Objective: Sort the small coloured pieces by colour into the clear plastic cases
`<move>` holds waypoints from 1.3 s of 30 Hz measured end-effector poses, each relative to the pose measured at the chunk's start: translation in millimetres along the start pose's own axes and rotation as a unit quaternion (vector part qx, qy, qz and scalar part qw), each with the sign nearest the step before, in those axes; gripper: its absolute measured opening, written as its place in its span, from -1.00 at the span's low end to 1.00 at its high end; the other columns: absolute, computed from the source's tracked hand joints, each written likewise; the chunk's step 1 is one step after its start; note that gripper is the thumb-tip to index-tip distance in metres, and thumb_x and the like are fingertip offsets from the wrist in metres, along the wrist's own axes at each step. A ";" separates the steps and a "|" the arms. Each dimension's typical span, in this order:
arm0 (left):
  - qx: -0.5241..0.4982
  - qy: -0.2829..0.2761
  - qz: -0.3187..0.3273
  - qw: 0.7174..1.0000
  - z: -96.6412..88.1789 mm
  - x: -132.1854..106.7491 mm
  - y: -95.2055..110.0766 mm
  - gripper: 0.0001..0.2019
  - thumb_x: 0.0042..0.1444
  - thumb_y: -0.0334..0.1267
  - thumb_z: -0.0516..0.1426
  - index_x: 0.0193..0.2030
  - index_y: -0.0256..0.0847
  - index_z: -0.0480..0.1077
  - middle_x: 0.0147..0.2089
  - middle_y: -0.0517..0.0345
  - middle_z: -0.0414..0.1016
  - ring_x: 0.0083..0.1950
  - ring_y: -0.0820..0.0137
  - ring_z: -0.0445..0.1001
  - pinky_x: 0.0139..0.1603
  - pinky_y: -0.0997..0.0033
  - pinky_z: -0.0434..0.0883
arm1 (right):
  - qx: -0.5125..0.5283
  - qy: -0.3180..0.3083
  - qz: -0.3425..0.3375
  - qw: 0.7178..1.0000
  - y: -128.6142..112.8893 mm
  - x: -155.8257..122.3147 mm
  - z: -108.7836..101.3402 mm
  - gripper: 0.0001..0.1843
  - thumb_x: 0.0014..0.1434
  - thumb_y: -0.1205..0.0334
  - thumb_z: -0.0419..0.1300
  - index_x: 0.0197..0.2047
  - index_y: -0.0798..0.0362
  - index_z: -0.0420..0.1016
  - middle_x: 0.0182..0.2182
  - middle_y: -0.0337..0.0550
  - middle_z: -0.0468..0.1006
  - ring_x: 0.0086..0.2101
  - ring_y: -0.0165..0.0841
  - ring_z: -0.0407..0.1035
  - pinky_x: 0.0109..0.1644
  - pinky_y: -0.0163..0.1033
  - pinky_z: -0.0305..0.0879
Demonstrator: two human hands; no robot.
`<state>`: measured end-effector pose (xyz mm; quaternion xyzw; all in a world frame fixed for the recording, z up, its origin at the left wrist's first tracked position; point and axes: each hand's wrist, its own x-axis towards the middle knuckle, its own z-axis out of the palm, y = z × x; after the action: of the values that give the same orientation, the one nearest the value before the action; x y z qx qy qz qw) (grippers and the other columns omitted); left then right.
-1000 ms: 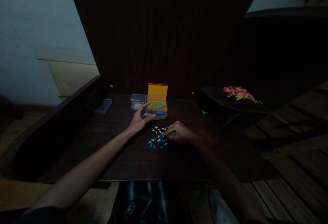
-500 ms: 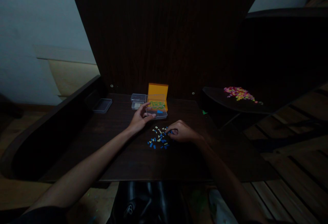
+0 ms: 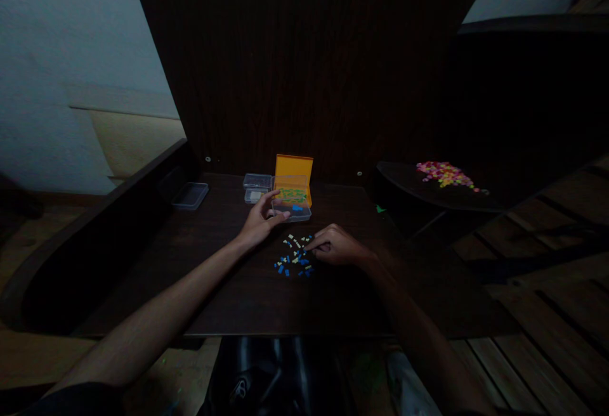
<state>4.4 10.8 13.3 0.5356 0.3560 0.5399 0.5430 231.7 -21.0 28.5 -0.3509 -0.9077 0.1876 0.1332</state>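
Head view, the only one. My left hand is curled round the left end of the clear box, thumb along the near side, fingers behind; likely this steadies it, since it's light and could slide. A few blue bits sit in it, toward the end away from my left thumb.

My right hand is narrow: index stretched out and down, other fingers tucked in. That probably lets one tip work among small bits without knocking the rest. Can't tell if anything is pinched; too dark and small.

The loose pieces, blue and pale yellow, lie spread on the table just left of my right fingertip and nearer me than my left hand. Spread thin, most show singly, which likely makes picking easier.

Just beyond the clear box, the yellow case stands with lid up, green pieces showing inside, so contents can be seen. Small case is just beyond my left hand; tray farther left, seemingly out of the way. Beads heap on the side shelf, well right of my right hand, apart from the loose pieces.
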 end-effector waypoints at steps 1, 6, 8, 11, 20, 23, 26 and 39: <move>0.001 0.000 0.000 1.000 -0.1 -0.1 0.1 -0.32 -0.19 -0.26 0.36 0.13 -0.15 0.27 0.02 0.04 0.38 -0.30 0.53 0.44 -0.12 0.36 0.46 | -0.001 0.005 0.003 1.000 0.8 -0.4 -0.8 -0.67 -0.01 0.43 0.15 -0.21 0.04 0.65 -0.51 -0.22 0.56 -0.55 -0.49 0.29 -0.41 -0.39 0.16; 0.000 -0.001 0.005 1.000 0.4 -0.8 1.6 -0.34 -0.18 -0.27 0.36 0.12 -0.15 0.28 0.03 0.04 0.38 -0.30 0.54 0.43 -0.15 0.40 0.46 | -0.005 0.004 0.004 1.000 2.3 -0.7 -0.4 -0.68 -0.01 0.42 0.16 -0.20 0.05 0.65 -0.51 -0.21 0.57 -0.55 -0.48 0.30 -0.40 -0.39 0.17; 0.001 -0.001 0.002 1.000 0.8 -1.1 2.3 -0.33 -0.18 -0.27 0.35 0.13 -0.15 0.27 0.03 0.04 0.37 -0.31 0.55 0.43 -0.14 0.39 0.46 | -0.004 -0.005 0.001 1.000 2.0 -0.4 0.4 -0.68 -0.01 0.42 0.16 -0.21 0.06 0.65 -0.51 -0.21 0.57 -0.55 -0.48 0.31 -0.41 -0.39 0.17; 0.002 0.002 -0.001 1.000 1.3 -1.1 2.7 -0.33 -0.18 -0.28 0.35 0.13 -0.15 0.27 0.03 0.04 0.38 -0.29 0.54 0.43 -0.12 0.38 0.45 | -0.007 -0.014 0.005 1.000 1.8 -0.3 0.3 -0.69 0.01 0.41 0.16 -0.21 0.04 0.66 -0.52 -0.21 0.58 -0.56 -0.48 0.31 -0.41 -0.39 0.17; 0.002 -0.005 -0.002 1.000 1.0 -1.2 3.5 -0.31 -0.18 -0.25 0.35 0.14 -0.16 0.25 0.04 0.03 0.37 -0.29 0.53 0.44 -0.11 0.36 0.46 | -0.014 -0.024 0.026 0.999 3.6 -2.2 -3.1 -0.69 0.05 0.36 0.15 -0.17 0.03 0.65 -0.44 -0.17 0.63 -0.51 -0.45 0.38 -0.34 -0.37 0.22; 0.005 -0.002 -0.001 1.000 0.9 -1.1 3.6 -0.32 -0.18 -0.26 0.35 0.14 -0.16 0.26 0.04 0.04 0.37 -0.29 0.53 0.43 -0.10 0.35 0.45 | -0.013 -0.026 0.029 0.999 3.1 -2.0 -3.7 -0.69 0.05 0.36 0.15 -0.17 0.04 0.65 -0.43 -0.16 0.63 -0.52 -0.46 0.37 -0.35 -0.37 0.21; 0.006 0.001 0.004 1.000 0.8 -0.7 2.8 -0.32 -0.18 -0.27 0.35 0.13 -0.16 0.26 0.04 0.03 0.37 -0.28 0.53 0.43 -0.09 0.34 0.45 | -0.013 -0.023 0.028 0.999 3.8 -2.3 -3.4 -0.70 0.04 0.36 0.16 -0.19 0.04 0.65 -0.46 -0.16 0.62 -0.54 -0.47 0.34 -0.38 -0.38 0.18; 0.004 0.003 0.014 1.000 0.3 0.3 0.4 -0.34 -0.18 -0.29 0.36 0.12 -0.17 0.28 0.06 0.02 0.38 -0.29 0.54 0.44 -0.11 0.35 0.48 | -0.042 0.004 0.100 0.994 3.8 -1.8 -3.0 -0.75 0.02 0.24 0.24 -0.19 0.01 0.61 -0.63 -0.32 0.41 -0.58 -0.51 0.21 -0.39 -0.38 0.07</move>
<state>4.6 11.0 13.8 0.5413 0.3522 0.5475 0.5322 236.4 -19.0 29.3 -0.4459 -0.8746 0.1606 0.1025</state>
